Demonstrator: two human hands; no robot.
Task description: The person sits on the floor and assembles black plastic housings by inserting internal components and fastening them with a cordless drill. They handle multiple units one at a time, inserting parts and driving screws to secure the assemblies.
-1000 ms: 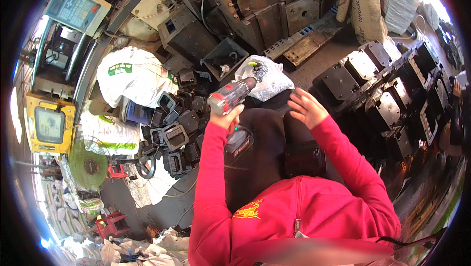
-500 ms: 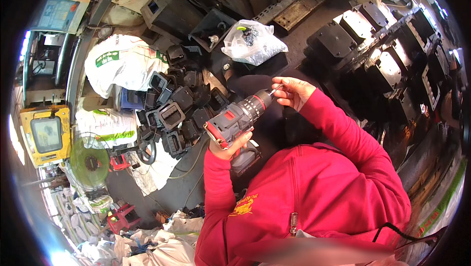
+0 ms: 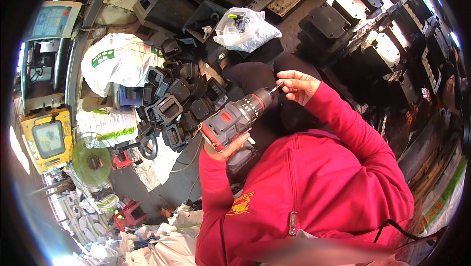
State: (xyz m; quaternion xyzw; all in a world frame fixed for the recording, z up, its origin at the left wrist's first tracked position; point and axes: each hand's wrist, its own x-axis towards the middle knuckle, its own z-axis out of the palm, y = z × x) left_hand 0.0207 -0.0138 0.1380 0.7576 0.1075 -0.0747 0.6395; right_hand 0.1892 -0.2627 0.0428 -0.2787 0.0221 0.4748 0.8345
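My left hand (image 3: 226, 149) is wrapped round the grip of a grey and red cordless drill (image 3: 230, 119), held tilted above my lap. Its black chuck points up and to the right, with a thin metal bit (image 3: 274, 89) sticking out of it. At the bit's tip, my right hand (image 3: 300, 87) has thumb and fingers pinched together. Whether a small part is between them is too small to make out. Just beyond the drill lies a clear plastic bag (image 3: 250, 35) of small dark parts, with a bright green piece in it.
Black plastic housings (image 3: 171, 106) are heaped at the left beside white sacks (image 3: 117, 62). Several black box-shaped units (image 3: 326, 20) stand in rows at the right. A green fan (image 3: 91, 160) and a yellow-framed screen device (image 3: 48, 138) stand at far left.
The view has shifted slightly. Both hands keep nearly the same pose on the drill and at its tip; the right hand's index finger looks straighter.
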